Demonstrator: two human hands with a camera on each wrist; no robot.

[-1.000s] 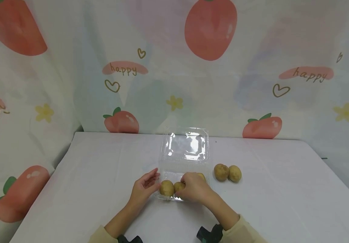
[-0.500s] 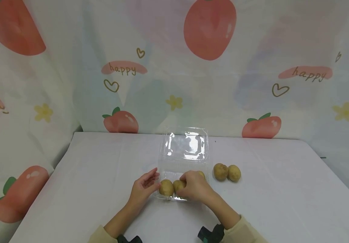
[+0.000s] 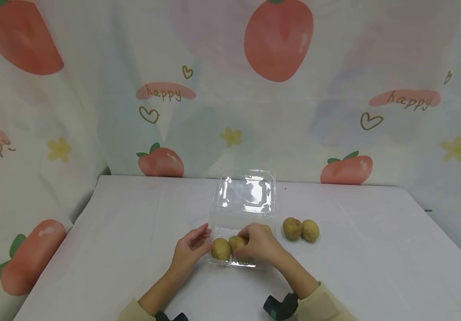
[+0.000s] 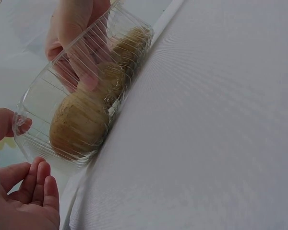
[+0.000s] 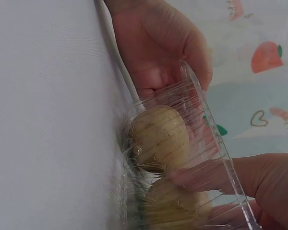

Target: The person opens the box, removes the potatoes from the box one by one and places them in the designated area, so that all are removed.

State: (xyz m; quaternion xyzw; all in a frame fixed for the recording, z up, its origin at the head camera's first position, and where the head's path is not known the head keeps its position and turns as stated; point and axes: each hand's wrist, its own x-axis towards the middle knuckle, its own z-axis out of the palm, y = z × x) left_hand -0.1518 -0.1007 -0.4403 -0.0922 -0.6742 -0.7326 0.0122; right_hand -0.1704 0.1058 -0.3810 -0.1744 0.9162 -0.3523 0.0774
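Observation:
A clear plastic clamshell container [image 3: 234,264] lies on the white table with its lid [image 3: 243,194] folded back. Inside, one potato [image 3: 220,249] sits at the left end, and another [image 3: 268,228] shows partly behind the right hand. My right hand [image 3: 259,243] reaches in from the right and grips a middle potato [image 3: 237,242] between thumb and fingers. At the container's left side is my left hand [image 3: 192,245]. Its thumb [image 4: 23,124] touches the rim, while the other fingers [image 4: 37,182] stay loose outside the wall. The right hand hides part of the container's contents.
Two more potatoes [image 3: 292,228] lie side by side on the table to the container's right. A fruit-print cloth [image 3: 278,111] hangs along the table's back edge and left side. Dark wrist-worn devices [image 3: 280,307] show by the sleeves.
The right hand and the middle potato have shifted slightly away from the near wall, so more of that potato shows. The left hand keeps its place.

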